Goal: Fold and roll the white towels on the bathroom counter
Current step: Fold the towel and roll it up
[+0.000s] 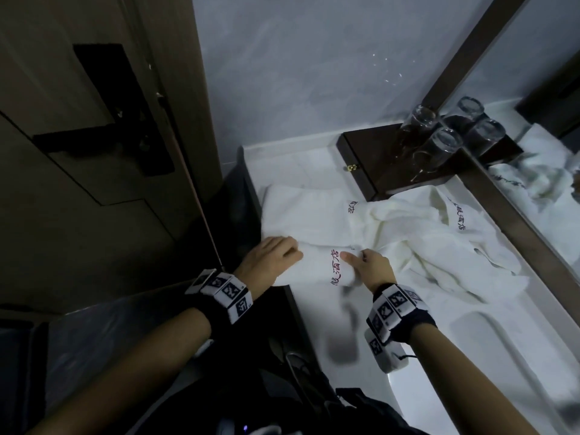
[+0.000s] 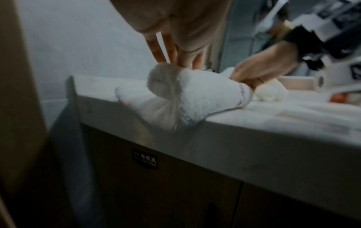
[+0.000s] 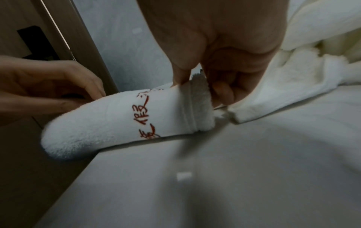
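A white towel with red characters lies at the left front corner of the white counter (image 1: 314,309). Its near part is rolled into a tight roll (image 1: 317,268) (image 3: 109,120) (image 2: 195,98), while the rest (image 1: 307,211) lies flat toward the wall. My left hand (image 1: 276,255) (image 2: 175,50) (image 3: 58,86) grips the roll's left end, which juts past the counter edge. My right hand (image 1: 367,265) (image 3: 215,64) (image 2: 259,66) pinches the roll's right end between thumb and fingers. A second white towel (image 1: 439,246) lies crumpled to the right.
A dark wooden box (image 1: 376,164) with upturned glasses (image 1: 439,142) stands at the back by the mirror (image 1: 533,89). The sink basin (image 1: 470,356) is at the near right. A brown door (image 1: 94,152) stands close on the left. Below the counter is a cabinet front with a label (image 2: 144,160).
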### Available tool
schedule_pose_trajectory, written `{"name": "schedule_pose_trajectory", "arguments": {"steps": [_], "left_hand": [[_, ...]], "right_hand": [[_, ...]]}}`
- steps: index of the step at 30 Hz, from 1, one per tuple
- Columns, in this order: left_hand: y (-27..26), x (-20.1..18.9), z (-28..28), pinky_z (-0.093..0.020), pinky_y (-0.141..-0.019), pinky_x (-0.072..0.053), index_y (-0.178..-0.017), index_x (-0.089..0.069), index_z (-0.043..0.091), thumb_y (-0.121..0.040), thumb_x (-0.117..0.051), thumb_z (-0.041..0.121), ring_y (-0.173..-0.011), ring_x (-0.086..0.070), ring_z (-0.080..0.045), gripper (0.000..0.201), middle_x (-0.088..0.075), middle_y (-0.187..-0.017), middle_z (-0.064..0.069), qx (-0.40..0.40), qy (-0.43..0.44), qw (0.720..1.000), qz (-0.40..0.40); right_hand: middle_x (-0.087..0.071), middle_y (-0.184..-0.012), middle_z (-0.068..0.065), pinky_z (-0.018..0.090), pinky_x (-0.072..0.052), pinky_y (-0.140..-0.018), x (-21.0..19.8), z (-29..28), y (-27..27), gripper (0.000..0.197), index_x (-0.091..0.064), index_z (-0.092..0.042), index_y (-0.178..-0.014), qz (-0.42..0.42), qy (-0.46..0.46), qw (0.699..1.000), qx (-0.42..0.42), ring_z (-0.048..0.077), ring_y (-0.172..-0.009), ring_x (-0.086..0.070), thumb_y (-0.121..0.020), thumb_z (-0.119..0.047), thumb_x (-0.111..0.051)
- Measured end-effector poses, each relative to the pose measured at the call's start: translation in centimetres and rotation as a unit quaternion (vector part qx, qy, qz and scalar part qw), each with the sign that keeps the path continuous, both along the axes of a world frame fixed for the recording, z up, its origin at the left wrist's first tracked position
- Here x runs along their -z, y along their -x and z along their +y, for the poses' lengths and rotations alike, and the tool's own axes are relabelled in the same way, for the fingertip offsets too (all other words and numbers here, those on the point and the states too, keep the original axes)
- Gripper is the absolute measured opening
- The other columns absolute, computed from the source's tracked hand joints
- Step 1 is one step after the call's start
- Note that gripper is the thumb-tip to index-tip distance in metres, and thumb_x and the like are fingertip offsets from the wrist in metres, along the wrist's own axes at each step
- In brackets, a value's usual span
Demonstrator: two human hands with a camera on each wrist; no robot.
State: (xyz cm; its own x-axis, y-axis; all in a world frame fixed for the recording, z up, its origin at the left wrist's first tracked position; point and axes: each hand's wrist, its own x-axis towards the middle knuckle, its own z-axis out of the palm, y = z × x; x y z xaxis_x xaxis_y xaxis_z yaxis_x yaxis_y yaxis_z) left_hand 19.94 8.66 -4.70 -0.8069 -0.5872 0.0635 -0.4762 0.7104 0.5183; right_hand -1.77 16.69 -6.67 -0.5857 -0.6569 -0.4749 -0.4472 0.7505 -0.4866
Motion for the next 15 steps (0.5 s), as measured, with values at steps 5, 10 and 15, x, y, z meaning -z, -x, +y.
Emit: {"name": "schedule_pose_trajectory", "arguments": {"steps": [5, 10, 15], "left_hand": [[-0.5, 1.5, -0.2, -0.028, -0.072, -0.056, -0.1, -0.064, 0.01, -0.067, -0.061, 0.024, -0.084, -0.066, -0.02, 0.036, -0.067, -0.096, -0.004, 0.11, 0.097, 0.985, -0.093], [0.2, 2.2, -0.5, -0.018, -0.048, -0.051, -0.09, -0.067, 0.018, -0.041, -0.077, 0.017, -0.069, -0.063, -0.009, 0.049, -0.066, -0.082, 0.005, 0.118, 0.18, 0.963, -0.161], [0.2, 1.6, -1.9, -0.024, -0.05, -0.053, -0.099, -0.059, 0.016, -0.047, -0.075, 0.024, -0.08, -0.06, -0.013, 0.055, -0.057, -0.097, 0.0, 0.093, 0.079, 0.981, -0.151]], "right_hand": [[-0.062, -0.106, 0.021, 0.037, -0.038, -0.08, 0.4, -0.7, -0.6, 0.04, -0.051, -0.004, -0.092, -0.005, 0.004, 0.999, 0.038, 0.034, -0.099, -0.055, -0.09, -0.045, -0.05], [-0.052, -0.115, 0.022, 0.033, -0.033, -0.083, 0.6, -0.3, -2.0, 0.041, -0.047, -0.001, -0.117, 0.141, 0.179, 0.973, 0.022, 0.037, -0.103, -0.051, -0.083, -0.018, -0.066], [-0.053, -0.115, 0.0, 0.027, -0.025, -0.089, 0.3, 1.3, -1.5, 0.052, -0.059, -0.014, -0.112, 0.098, 0.21, 0.943, -0.24, 0.014, -0.106, -0.047, -0.067, -0.031, -0.08]]}}
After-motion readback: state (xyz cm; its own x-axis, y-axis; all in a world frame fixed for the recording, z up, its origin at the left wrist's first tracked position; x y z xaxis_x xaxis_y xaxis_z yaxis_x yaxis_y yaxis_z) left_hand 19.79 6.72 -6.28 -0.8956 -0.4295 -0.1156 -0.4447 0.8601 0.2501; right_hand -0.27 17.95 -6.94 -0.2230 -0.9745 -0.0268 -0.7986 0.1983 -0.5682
